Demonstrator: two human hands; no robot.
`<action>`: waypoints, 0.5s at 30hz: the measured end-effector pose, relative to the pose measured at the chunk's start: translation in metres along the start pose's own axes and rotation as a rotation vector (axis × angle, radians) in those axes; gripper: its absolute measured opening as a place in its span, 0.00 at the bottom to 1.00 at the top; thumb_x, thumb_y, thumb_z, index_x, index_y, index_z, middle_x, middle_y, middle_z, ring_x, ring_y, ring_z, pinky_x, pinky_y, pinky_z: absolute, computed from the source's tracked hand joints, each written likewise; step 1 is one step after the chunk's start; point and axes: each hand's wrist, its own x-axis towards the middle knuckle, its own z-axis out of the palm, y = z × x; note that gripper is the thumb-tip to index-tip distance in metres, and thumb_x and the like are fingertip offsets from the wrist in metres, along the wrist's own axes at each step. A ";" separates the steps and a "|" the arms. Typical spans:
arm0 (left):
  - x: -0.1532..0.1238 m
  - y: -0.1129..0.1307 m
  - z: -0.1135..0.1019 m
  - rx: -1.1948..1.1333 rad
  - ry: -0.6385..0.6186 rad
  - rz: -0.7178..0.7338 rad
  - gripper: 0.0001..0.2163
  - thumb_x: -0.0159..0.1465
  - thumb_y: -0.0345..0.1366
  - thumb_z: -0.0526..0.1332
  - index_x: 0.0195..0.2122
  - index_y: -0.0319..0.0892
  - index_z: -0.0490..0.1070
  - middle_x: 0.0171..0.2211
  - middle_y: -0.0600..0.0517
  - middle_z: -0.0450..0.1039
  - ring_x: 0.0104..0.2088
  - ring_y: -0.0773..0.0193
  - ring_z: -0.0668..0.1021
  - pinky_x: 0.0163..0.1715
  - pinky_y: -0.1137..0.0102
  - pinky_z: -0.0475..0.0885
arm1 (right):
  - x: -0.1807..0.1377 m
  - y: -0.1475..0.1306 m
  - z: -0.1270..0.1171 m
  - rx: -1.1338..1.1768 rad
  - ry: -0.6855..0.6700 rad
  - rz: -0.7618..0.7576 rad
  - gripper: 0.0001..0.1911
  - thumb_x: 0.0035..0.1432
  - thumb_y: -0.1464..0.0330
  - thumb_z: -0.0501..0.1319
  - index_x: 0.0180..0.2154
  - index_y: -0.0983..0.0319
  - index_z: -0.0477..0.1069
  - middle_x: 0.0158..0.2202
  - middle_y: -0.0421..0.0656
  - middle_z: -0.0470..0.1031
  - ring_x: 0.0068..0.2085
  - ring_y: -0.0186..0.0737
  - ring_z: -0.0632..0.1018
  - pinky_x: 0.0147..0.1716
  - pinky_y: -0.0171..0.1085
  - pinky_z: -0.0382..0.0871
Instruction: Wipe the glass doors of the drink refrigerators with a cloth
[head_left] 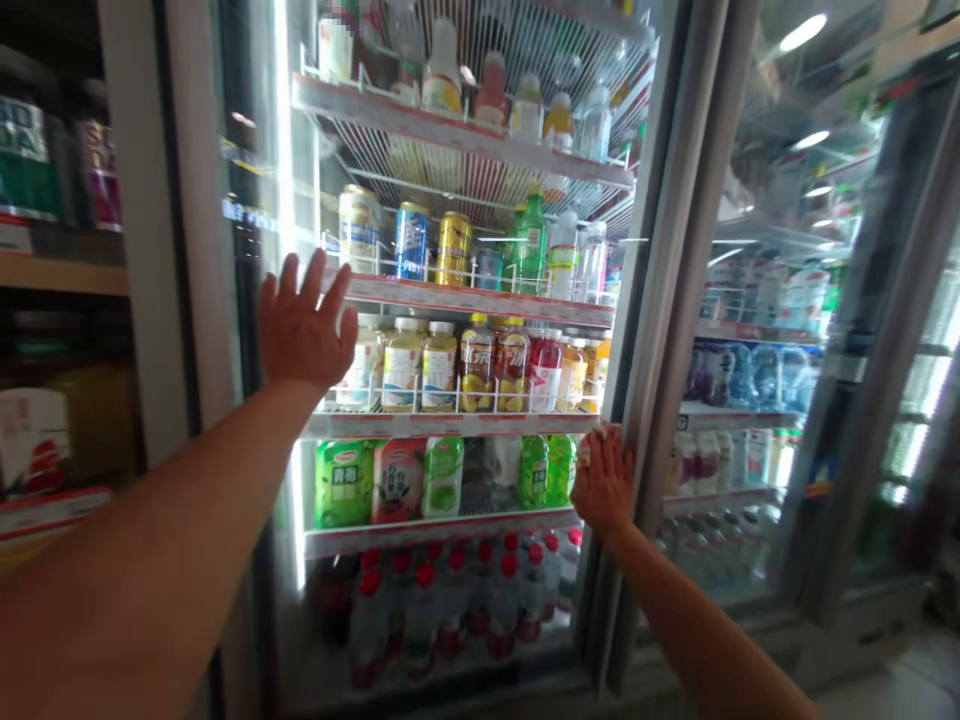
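Note:
I face a glass-door drinks cooler [660,300]. My left hand [306,325] is open with fingers spread, raised flat in front of the glass at the left side, level with a shelf of cans [412,240] and bottled drinks [480,365]. My right hand [604,485] rests with fingers together against the door's right edge, at the grey frame, beside green bottles [534,470]. Neither hand holds anything.
The shelves carry rows of bottles: juices on top, green cartons and bottles lower down, red-capped bottles [457,600] at the bottom. A second cooler door [757,400] with water bottles stands to the right. Open wooden shelving with packaged goods [45,440] is on the left.

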 end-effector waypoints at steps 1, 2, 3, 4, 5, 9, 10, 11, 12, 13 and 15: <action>0.000 0.000 0.000 0.001 0.002 -0.001 0.25 0.72 0.44 0.46 0.70 0.47 0.53 0.73 0.55 0.43 0.73 0.52 0.46 0.70 0.48 0.43 | 0.002 0.001 -0.001 0.000 -0.005 0.000 0.34 0.67 0.66 0.48 0.72 0.61 0.46 0.71 0.56 0.53 0.72 0.56 0.52 0.65 0.63 0.51; 0.000 0.000 0.000 0.000 0.001 -0.001 0.25 0.73 0.44 0.46 0.70 0.47 0.53 0.73 0.55 0.43 0.73 0.52 0.46 0.70 0.48 0.42 | 0.009 0.000 -0.003 0.002 0.000 0.005 0.33 0.67 0.67 0.48 0.72 0.59 0.46 0.71 0.54 0.53 0.72 0.56 0.51 0.65 0.63 0.50; 0.000 -0.001 0.000 -0.004 -0.001 0.001 0.25 0.73 0.44 0.46 0.70 0.47 0.53 0.73 0.56 0.42 0.73 0.53 0.45 0.71 0.49 0.42 | 0.021 -0.003 -0.006 0.007 0.014 0.013 0.33 0.68 0.67 0.47 0.72 0.59 0.46 0.71 0.53 0.53 0.72 0.55 0.51 0.65 0.64 0.48; 0.000 -0.001 0.000 -0.011 -0.002 0.003 0.25 0.73 0.44 0.46 0.70 0.47 0.53 0.73 0.56 0.42 0.73 0.53 0.45 0.71 0.49 0.42 | 0.038 -0.008 -0.010 0.016 0.034 0.019 0.32 0.68 0.67 0.47 0.72 0.59 0.46 0.71 0.53 0.52 0.72 0.55 0.50 0.65 0.65 0.46; 0.000 -0.001 0.000 -0.017 -0.004 0.005 0.25 0.73 0.44 0.46 0.70 0.47 0.53 0.73 0.56 0.42 0.73 0.52 0.45 0.71 0.49 0.41 | 0.058 -0.015 -0.015 0.026 0.064 0.029 0.32 0.68 0.67 0.46 0.72 0.60 0.46 0.72 0.53 0.51 0.72 0.54 0.50 0.66 0.65 0.44; -0.001 -0.002 0.000 -0.037 -0.005 0.015 0.25 0.73 0.44 0.47 0.69 0.43 0.54 0.73 0.51 0.44 0.72 0.49 0.46 0.70 0.47 0.41 | 0.142 -0.061 -0.034 0.088 0.148 -0.004 0.31 0.70 0.67 0.44 0.72 0.62 0.45 0.73 0.51 0.48 0.73 0.50 0.46 0.67 0.65 0.37; -0.001 -0.003 0.000 -0.046 -0.006 0.016 0.26 0.73 0.44 0.47 0.69 0.43 0.54 0.73 0.51 0.44 0.72 0.49 0.46 0.70 0.46 0.41 | 0.157 -0.075 -0.036 0.103 0.153 -0.043 0.31 0.70 0.67 0.44 0.72 0.63 0.45 0.73 0.51 0.47 0.73 0.49 0.45 0.68 0.63 0.36; -0.001 -0.003 0.000 -0.056 -0.006 0.015 0.25 0.73 0.44 0.47 0.69 0.43 0.55 0.73 0.51 0.44 0.72 0.49 0.46 0.70 0.46 0.41 | 0.166 -0.091 -0.036 0.114 0.151 -0.095 0.31 0.71 0.66 0.45 0.71 0.64 0.45 0.73 0.51 0.46 0.74 0.49 0.44 0.69 0.61 0.36; -0.001 -0.004 0.001 -0.062 -0.004 0.014 0.25 0.73 0.43 0.47 0.69 0.43 0.54 0.73 0.52 0.43 0.72 0.49 0.45 0.70 0.46 0.40 | 0.170 -0.106 -0.035 0.128 0.143 -0.155 0.31 0.71 0.66 0.45 0.71 0.64 0.45 0.73 0.51 0.46 0.74 0.48 0.43 0.69 0.59 0.35; -0.002 -0.004 0.001 -0.063 -0.004 0.014 0.25 0.73 0.43 0.47 0.70 0.44 0.54 0.73 0.52 0.43 0.73 0.50 0.45 0.70 0.46 0.40 | 0.167 -0.121 -0.033 0.146 0.131 -0.220 0.31 0.71 0.66 0.46 0.71 0.65 0.45 0.73 0.51 0.46 0.74 0.47 0.43 0.70 0.58 0.35; -0.002 -0.006 0.002 -0.052 -0.002 0.016 0.25 0.73 0.43 0.47 0.70 0.46 0.53 0.73 0.54 0.43 0.73 0.52 0.45 0.71 0.47 0.40 | 0.146 -0.148 -0.023 0.188 0.096 -0.353 0.33 0.70 0.66 0.48 0.72 0.64 0.43 0.72 0.50 0.49 0.74 0.46 0.43 0.70 0.55 0.33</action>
